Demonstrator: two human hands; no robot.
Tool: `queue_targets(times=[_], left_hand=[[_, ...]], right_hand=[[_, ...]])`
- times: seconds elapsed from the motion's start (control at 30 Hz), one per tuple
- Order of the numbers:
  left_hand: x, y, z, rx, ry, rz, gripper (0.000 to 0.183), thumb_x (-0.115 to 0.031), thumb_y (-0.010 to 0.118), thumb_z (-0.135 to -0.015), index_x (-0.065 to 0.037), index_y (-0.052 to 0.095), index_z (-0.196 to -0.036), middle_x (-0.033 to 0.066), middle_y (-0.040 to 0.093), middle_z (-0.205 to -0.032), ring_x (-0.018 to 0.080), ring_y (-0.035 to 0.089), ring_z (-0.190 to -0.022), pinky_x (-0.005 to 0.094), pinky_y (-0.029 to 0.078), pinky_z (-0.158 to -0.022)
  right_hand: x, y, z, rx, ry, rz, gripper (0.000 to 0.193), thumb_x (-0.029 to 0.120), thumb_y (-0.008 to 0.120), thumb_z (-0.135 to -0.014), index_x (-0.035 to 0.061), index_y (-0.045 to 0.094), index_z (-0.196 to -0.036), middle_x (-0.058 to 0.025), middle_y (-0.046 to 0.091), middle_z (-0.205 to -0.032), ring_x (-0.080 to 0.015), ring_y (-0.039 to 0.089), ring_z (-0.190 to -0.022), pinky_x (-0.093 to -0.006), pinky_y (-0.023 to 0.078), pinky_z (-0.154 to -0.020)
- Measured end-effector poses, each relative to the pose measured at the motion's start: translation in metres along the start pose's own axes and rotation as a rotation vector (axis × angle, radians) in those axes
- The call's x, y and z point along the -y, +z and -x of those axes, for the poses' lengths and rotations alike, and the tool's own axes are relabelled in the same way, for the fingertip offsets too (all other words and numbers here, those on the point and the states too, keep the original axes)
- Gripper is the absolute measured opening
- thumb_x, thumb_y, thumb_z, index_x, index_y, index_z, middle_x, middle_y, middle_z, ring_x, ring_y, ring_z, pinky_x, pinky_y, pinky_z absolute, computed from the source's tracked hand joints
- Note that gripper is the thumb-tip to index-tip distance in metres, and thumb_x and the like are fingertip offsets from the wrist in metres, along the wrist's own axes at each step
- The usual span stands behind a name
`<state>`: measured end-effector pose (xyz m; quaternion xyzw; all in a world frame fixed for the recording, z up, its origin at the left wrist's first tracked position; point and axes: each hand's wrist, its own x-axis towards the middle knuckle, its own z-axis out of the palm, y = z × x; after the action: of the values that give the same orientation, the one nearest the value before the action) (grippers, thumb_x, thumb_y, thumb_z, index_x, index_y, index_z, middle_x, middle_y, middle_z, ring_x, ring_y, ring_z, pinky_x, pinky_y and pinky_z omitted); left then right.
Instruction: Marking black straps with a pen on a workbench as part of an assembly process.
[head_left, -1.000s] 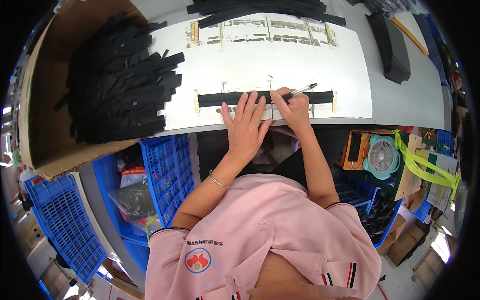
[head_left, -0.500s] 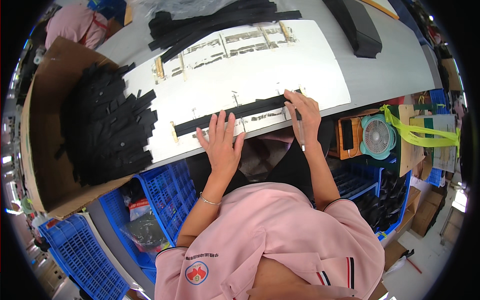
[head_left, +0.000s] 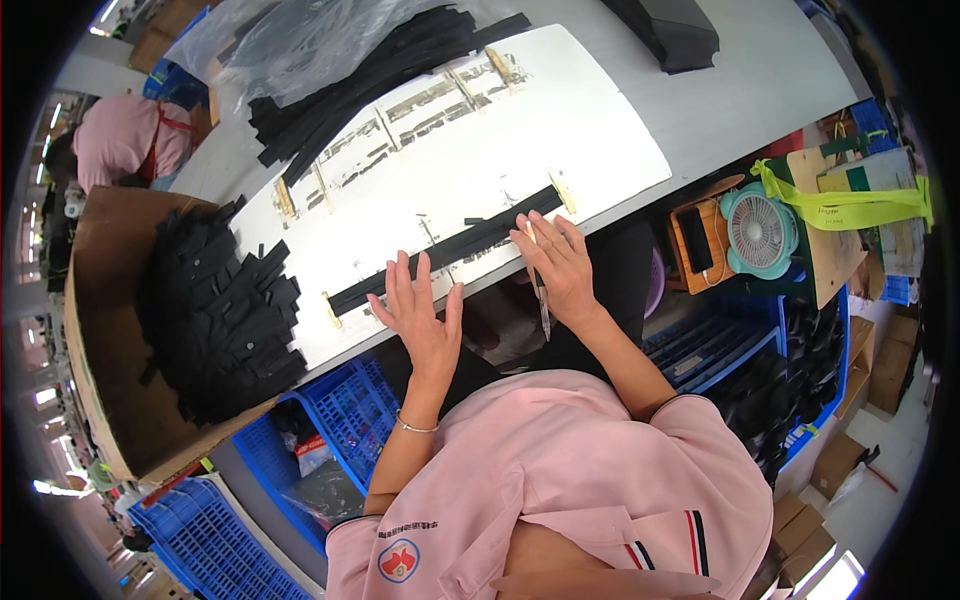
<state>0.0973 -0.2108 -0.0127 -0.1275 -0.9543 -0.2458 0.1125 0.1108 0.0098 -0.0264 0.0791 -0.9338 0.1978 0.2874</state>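
A long black fabric strip [head_left: 465, 243] lies slantwise along the near edge of a white board [head_left: 600, 130], between two yellowish tape marks. My left hand [head_left: 422, 325] rests with fingers spread, its fingertips on the strip's left half. Near the strip's right end is my right hand [head_left: 562, 268], its fingertips at the near edge of the strip. A slim pen-like tool [head_left: 541, 297] is tucked between the right hand's fingers, one end pointing back toward me. A small dark piece [head_left: 474, 220] sticks out at the strip's far edge.
A cardboard box [head_left: 105, 300] of short black pieces [head_left: 215, 330] stands at the left. More black strips [head_left: 370, 80] and clear plastic [head_left: 290, 50] lie beyond the board. A teal fan [head_left: 758, 230] and a phone [head_left: 692, 240] are at the right. Blue crates [head_left: 350, 400] sit below the table.
The view has shifted, so the board sits further left and turned. My right hand has slid from the strip's right end toward its middle, fingers lower on it. The left hand stays spread on the strip.
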Motion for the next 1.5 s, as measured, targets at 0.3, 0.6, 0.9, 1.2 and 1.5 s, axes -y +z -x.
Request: queue_targets(times=[0.3, 0.6, 0.9, 1.2, 1.5], left_hand=[[-0.037, 0.036, -0.049, 0.037, 0.17, 0.222, 0.038, -0.016, 0.074, -0.091, -0.01, 0.068, -0.128, 0.0078, 0.063, -0.137, 0.0282, 0.052, -0.134, 0.0522, 0.021, -0.121], [-0.032, 0.019, -0.066, -0.042, 0.095, 0.336, 0.017, -0.013, 0.073, -0.092, -0.002, 0.072, -0.105, 0.0077, 0.071, -0.108, 0.0241, 0.064, -0.097, 0.039, 0.046, -0.096], [-0.025, -0.084, -0.033, 0.049, -0.543, 1.208, 0.019, -0.012, 0.068, -0.1, 0.002, 0.072, -0.113, 0.0047, 0.071, -0.089, 0.0089, 0.065, -0.074, 0.0228, 0.054, -0.064], [0.03, -0.141, 0.064, -0.25, -0.672, 1.38, 0.024, -0.012, 0.058, -0.104, 0.003, 0.067, -0.12, 0.0072, 0.071, -0.097, 0.0138, 0.071, -0.079, 0.0258, 0.059, -0.065], [0.096, -0.219, 0.237, -0.959, -0.922, 0.791, 0.026, -0.021, 0.062, -0.102, -0.002, 0.07, -0.118, 0.005, 0.071, -0.089, 0.0105, 0.07, -0.068, 0.0228, 0.051, -0.054]], right_hand=[[-0.005, -0.005, 0.0, 0.02, -0.02, -0.093, 0.042, -0.002, 0.068, -0.085, 0.0046, 0.066, -0.126, -0.0125, 0.069, -0.132, -0.0279, 0.062, -0.129, -0.0454, 0.044, -0.108], [-0.006, -0.024, 0.002, -0.177, 0.067, -0.204, 0.048, -0.01, 0.07, -0.075, 0.003, 0.067, -0.121, -0.0165, 0.071, -0.124, -0.0332, 0.069, -0.112, -0.041, 0.051, -0.095], [0.007, -0.026, 0.001, -0.161, 0.057, -0.199, 0.034, -0.011, 0.067, -0.088, 0.0017, 0.069, -0.12, -0.015, 0.073, -0.122, -0.0303, 0.071, -0.11, -0.0367, 0.055, -0.094], [0.031, -0.013, 0.009, -0.015, -0.104, -0.2, 0.038, -0.008, 0.064, -0.09, 0.003, 0.069, -0.125, -0.0143, 0.071, -0.127, -0.032, 0.069, -0.115, -0.0388, 0.054, -0.096], [0.069, 0.0, 0.003, 0.086, -0.361, -0.31, 0.026, -0.006, 0.059, -0.099, -0.0048, 0.066, -0.124, -0.0197, 0.07, -0.126, -0.0342, 0.068, -0.118, -0.0405, 0.054, -0.103]])
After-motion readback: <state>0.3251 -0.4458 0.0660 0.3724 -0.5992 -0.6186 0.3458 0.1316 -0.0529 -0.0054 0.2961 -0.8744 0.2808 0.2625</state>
